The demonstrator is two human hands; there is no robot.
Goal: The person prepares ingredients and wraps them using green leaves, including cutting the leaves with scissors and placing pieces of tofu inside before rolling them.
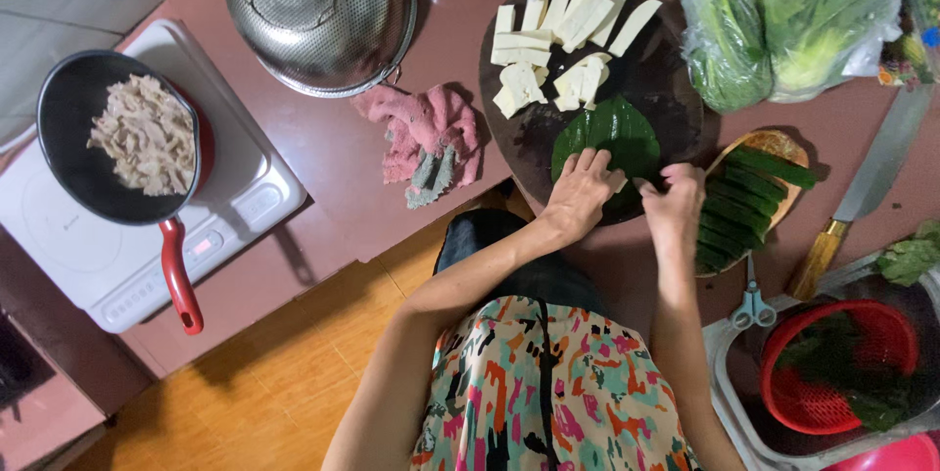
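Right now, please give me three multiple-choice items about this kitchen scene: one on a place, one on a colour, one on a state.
1. Where does the green leaf lie?
A. in the pan
B. on the dark round board
C. on the floor

2. What colour is the pan handle?
A. red
B. blue
C. white

3. What are the left hand and right hand doing?
A. holding the knife
B. resting on the leaf's near edge
C. lifting the pan

Answers: 1 B, the leaf lies flat on the board; 2 A, the handle is plainly red; 3 B, both hands touch the leaf.

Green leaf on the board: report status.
Left hand and right hand flat on green leaf. Leaf on dark board. White slices just beyond.
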